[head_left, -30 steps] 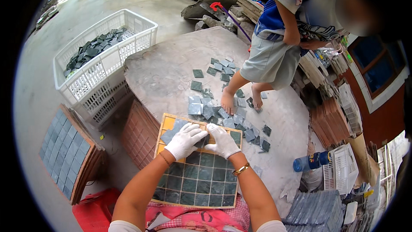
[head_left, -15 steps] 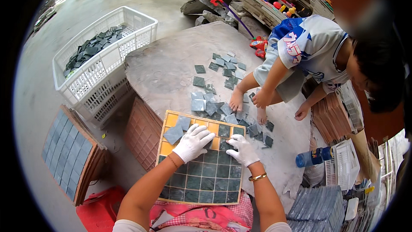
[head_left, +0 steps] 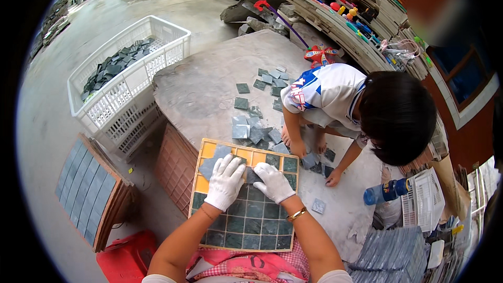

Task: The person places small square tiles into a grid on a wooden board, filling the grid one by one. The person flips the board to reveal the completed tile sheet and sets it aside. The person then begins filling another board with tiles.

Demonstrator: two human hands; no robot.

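Clock centred on the tray, 12 pointing away from the wearer. Both hands were in white gloves. Left hand (head_left: 225,182): palm down over the tray, fingers extended and close together; could not tell whether it pinched anything. Right hand (head_left: 273,182): palm down, fingers bent inward, tips at a dark grey tile (head_left: 252,176); whether it gripped or only touched the tile could not be told. This tile lay between the hands, at 3 o'clock from the left and between 9 and 10 from the right.

Loose grey tiles (head_left: 209,165) lay at 11 o'clock from the left hand, overlapping the yellow cells. Tray (head_left: 201,184): gridded, in the wearer's lap, its near rows filled with dark green tiles.

Further out, a bench (head_left: 199,89) with a stone top extended to 12. A heap of square tiles (head_left: 256,134) lay on it just past the tray. A second person (head_left: 332,91) crouched on the bench between 1 and 2, one hand lowered to its surface. Blue bottle (head_left: 384,193) at 3; stacked grey slabs (head_left: 390,254) near 4; red plastic object (head_left: 126,257) at 8; tiled panel (head_left: 86,181) at 9; white crate (head_left: 131,81) of dark pieces between 10 and 11.
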